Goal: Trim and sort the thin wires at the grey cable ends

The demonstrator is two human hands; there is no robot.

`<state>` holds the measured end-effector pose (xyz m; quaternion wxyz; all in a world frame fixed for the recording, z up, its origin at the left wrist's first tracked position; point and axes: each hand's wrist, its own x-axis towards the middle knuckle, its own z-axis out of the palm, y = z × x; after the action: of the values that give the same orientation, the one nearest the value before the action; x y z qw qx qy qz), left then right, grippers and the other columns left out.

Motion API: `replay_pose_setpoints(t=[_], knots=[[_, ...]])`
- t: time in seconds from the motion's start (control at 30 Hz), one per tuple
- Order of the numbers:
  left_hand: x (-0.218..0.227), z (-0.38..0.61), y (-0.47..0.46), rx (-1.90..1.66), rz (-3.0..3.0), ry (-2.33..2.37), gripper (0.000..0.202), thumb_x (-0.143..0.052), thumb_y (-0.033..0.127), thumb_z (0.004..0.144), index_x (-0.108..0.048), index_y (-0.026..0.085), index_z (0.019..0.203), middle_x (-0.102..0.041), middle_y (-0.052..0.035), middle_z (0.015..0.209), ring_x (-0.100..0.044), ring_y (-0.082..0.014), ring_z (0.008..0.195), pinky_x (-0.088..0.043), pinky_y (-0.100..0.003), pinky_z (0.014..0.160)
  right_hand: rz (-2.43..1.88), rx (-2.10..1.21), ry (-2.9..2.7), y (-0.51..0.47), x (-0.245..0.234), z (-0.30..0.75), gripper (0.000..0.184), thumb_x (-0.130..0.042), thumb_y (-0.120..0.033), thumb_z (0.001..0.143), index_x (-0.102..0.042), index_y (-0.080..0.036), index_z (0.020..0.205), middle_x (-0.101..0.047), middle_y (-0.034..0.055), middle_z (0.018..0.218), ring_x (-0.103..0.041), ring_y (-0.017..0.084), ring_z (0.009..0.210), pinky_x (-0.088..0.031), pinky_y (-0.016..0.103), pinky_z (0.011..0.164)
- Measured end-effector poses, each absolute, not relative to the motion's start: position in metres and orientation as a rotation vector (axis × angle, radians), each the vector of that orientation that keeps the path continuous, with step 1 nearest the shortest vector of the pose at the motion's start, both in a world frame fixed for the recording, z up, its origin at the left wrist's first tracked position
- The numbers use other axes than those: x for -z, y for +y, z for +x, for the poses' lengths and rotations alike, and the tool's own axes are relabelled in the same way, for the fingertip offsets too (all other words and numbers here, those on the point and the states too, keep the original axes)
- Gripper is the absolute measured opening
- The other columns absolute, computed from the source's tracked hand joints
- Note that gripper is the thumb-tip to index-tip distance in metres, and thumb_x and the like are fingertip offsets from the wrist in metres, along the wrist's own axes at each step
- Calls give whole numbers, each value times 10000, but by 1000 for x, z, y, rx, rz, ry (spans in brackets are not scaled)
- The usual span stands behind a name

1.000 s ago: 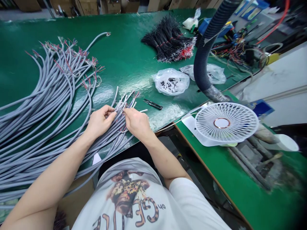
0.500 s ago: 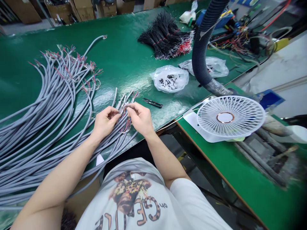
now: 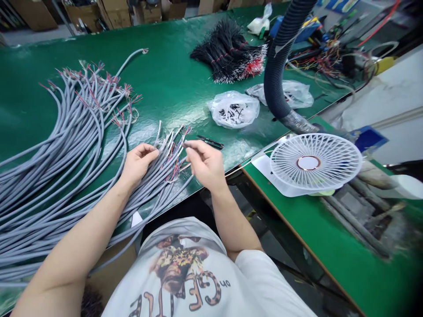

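Note:
Grey sheathed multicore cables (image 3: 49,176) sweep in a large bundle across the green bench, with stripped ends (image 3: 172,150) showing thin red and coloured wires. My left hand (image 3: 139,164) is curled around the cables just behind those ends. My right hand (image 3: 205,164) hovers to the right of the ends, thumb and forefinger pinched together. Anything as fine as a wire strand between them is too small to see. Small black-handled snips (image 3: 211,142) lie just beyond my right fingertips, partly hidden behind them.
A bundle of black wires with red ends (image 3: 229,53) and plastic bags of small black parts (image 3: 234,110) lie on the bench. A ribbed black hose (image 3: 274,75) hangs at the right, above a white fan guard (image 3: 313,162) on a lower green table (image 3: 330,229).
My right hand has moved right, away from the stripped cable ends, with its fingers still pinched. My left hand has shifted slightly down and left along the cables.

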<state>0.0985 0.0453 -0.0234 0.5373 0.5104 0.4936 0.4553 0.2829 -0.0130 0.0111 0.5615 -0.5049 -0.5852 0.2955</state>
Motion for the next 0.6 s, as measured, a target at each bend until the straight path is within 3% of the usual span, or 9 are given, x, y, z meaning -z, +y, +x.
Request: replay_pose_setpoints(t=[0.17, 0.4, 0.6], knots=[[17, 97, 46, -1093, 996, 1146, 179, -736, 239, 562, -590, 160, 628, -534, 44, 585, -454, -69, 521, -350, -192, 506, -1281, -717, -1659, -16, 10, 265, 202, -479, -194, 890, -666, -165, 962, -663, 28, 797, -630, 136, 761, -468, 239, 719], [16, 96, 46, -1087, 997, 1104, 160, -734, 221, 579, -602, 165, 650, -556, 40, 629, -502, -74, 564, -397, -181, 523, -1438, -766, -1811, -12, 10, 253, 235, -460, -177, 900, -667, -148, 1005, -650, 20, 704, -594, 130, 637, -434, 235, 670], [17, 96, 47, -1098, 1006, 1099, 157, -726, 198, 594, -594, 160, 670, -582, 39, 640, -553, -71, 572, -427, -168, 532, -1418, -812, -1745, -9, 15, 250, 234, -461, -173, 898, -671, -161, 1001, -649, 14, 710, -622, 137, 684, -446, 235, 696]])
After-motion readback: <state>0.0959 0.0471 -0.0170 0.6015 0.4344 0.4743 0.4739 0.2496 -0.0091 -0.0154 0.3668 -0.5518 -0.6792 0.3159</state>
